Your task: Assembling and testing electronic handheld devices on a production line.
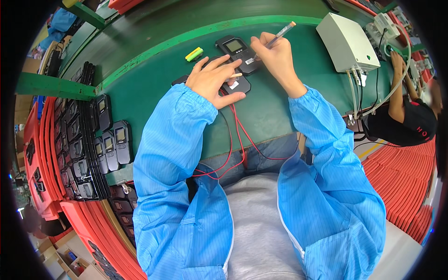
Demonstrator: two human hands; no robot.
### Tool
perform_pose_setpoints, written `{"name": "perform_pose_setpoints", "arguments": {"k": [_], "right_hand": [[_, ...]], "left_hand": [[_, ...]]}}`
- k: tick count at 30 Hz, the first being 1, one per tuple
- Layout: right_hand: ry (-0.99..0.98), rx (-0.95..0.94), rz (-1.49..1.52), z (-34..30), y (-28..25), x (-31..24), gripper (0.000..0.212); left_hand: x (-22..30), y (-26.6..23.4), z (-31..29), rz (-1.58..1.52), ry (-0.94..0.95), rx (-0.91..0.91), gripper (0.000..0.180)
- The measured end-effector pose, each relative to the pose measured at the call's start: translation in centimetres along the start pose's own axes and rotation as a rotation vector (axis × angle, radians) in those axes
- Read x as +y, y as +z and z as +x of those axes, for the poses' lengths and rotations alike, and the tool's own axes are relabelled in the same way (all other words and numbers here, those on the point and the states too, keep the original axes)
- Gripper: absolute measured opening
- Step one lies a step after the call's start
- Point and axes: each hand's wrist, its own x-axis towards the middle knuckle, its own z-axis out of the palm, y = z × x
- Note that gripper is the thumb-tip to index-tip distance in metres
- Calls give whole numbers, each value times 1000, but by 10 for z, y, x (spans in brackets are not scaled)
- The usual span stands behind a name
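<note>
My right hand (276, 55) is closed around a slim clear pen (283, 32) with an orange end, tilted up to the right. Its lower end is near a small white label on a black handheld device with a grey screen (234, 45). Spread wide, my left hand (212, 80) rests over a second black device (241, 86), which shows a white patch. A small pale-tipped stick (235, 75) shows beside its fingers; whether they grip it is unclear. Red wires (239, 128) and a dark wire run from below this hand toward my lap.
A yellow-green block (194, 54) lies beyond my left hand. Several black devices (115, 143) stand at the left, beside stacked red trays (43, 163). At the right are a white box (347, 42) with cables, a co-worker's arm (397, 88) and more red trays (401, 182).
</note>
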Motion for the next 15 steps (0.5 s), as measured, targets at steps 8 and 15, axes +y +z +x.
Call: {"name": "perform_pose_setpoints", "arguments": {"k": [8,15], "right_hand": [[8,100,113,-1,3,-14,40],[82,-58,298,-7,-2,-24,62]], "left_hand": [[2,-2,1,35,-9,-21,71],[-3,6,0,5,-42,34,45]]}}
